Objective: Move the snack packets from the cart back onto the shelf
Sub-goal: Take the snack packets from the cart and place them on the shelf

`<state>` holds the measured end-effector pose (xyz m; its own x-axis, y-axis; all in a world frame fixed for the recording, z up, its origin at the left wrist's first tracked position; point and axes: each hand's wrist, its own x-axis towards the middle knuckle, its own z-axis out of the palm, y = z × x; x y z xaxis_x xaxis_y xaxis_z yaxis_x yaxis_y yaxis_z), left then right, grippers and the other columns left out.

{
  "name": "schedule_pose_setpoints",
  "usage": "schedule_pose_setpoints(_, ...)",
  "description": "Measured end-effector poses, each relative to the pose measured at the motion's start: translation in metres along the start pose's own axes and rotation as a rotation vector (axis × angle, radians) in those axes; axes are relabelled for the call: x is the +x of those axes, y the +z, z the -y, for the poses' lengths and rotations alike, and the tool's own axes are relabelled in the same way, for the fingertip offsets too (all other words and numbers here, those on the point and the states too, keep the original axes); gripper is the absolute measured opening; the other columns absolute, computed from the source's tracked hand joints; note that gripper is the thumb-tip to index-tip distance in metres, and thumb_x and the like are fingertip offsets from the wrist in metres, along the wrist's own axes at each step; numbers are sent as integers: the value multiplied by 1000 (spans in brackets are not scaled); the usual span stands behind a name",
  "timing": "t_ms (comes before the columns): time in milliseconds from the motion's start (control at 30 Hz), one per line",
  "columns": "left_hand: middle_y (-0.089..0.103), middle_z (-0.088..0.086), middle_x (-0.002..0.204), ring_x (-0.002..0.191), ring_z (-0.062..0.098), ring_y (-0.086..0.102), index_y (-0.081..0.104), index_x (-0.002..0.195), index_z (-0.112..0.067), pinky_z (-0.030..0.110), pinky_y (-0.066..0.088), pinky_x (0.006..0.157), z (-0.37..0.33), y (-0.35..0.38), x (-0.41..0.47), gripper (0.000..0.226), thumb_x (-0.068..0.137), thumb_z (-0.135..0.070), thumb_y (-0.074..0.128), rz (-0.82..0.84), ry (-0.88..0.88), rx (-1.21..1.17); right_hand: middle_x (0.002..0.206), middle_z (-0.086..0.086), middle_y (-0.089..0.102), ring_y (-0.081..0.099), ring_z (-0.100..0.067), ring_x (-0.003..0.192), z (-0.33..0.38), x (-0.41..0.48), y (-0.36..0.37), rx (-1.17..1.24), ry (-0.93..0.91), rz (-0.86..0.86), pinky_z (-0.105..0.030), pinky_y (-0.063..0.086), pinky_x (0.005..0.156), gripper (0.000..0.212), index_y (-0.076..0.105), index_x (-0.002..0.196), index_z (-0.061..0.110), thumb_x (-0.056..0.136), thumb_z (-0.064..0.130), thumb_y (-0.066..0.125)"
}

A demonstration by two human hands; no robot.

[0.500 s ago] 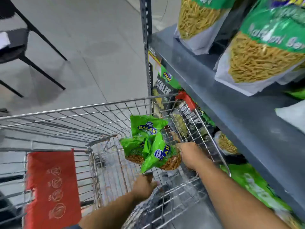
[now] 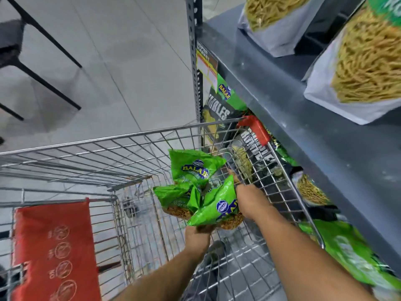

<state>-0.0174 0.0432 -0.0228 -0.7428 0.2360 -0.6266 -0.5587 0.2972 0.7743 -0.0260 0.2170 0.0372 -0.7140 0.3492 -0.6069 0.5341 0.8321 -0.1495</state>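
Currently, both hands work inside the wire shopping cart (image 2: 91, 146), gathering a cluster of 3 green Balaji snack packets (image 2: 201, 190) into 1 load so that they can go to the shelf together rather than singly. The left hand (image 2: 196, 237) sits beneath the cluster with its fingers curled up under the lowest packet (image 2: 217, 210), carrying the weight from below; how far it is closed cannot be told, since the packet hides the fingertips. The right hand (image 2: 249, 199) is closed against the right side of that same packet, pinching it and pressing the bundle together so the loose, slippery bags do not slide apart. The uppermost packet (image 2: 194, 168) stands just above and ahead of the right hand, and the third (image 2: 171, 192) lies to the left of it, above the left hand. The cluster appears clear of the cart floor. The grey metal shelf (image 2: 293, 118) runs close along the right of the right hand, beyond the cart's side wall, with larger sev bags (image 2: 364, 68) already on it. The likely next move is a lift over the cart rim toward that shelf; judged from the loose grouping, the top packet is the one most likely to slip off.
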Motion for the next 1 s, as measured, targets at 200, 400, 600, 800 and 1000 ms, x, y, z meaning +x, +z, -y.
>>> schedule_pose_setpoints(200,73,8,91,75,14,60,70,91,-23,34,51,70,-4,-14,-18,42,70,-59,66,77,103,112,103,-18,65,63,-36,93,-5,-39,-25,141,142,-59,-38,50,78,15,62,96,4,85,3,52)
schedule_pose_setpoints(400,64,5,62,61,17,54,71,55,-23,37,47,60,-67,-40,-42,38,84,0,61,65,274,259,105,-17,63,50,-25,76,-1,-102,-53,405,270,-165,-29,39,58,20,59,103,1,82,1,60)
schedule_pose_setpoints(600,60,-18,49,51,-6,50,65,56,-13,7,37,50,-180,-29,-106,31,84,-1,61,179,660,287,95,1,67,60,-7,80,-20,-196,-87,914,189,-493,-14,43,57,25,68,98,3,74,3,62)
schedule_pose_setpoints(800,55,1,58,54,7,45,71,70,-7,24,36,51,-265,35,-146,22,85,-22,65,406,901,257,41,20,60,51,10,42,-61,-270,-133,1193,59,-816,-11,41,49,33,67,62,18,75,-12,59)
schedule_pose_setpoints(1000,47,3,55,55,12,38,61,62,0,31,31,57,-299,117,-141,42,81,-36,65,632,892,288,48,14,66,53,0,46,-118,-286,-152,1206,168,-994,-22,44,52,31,67,60,22,74,-5,62)
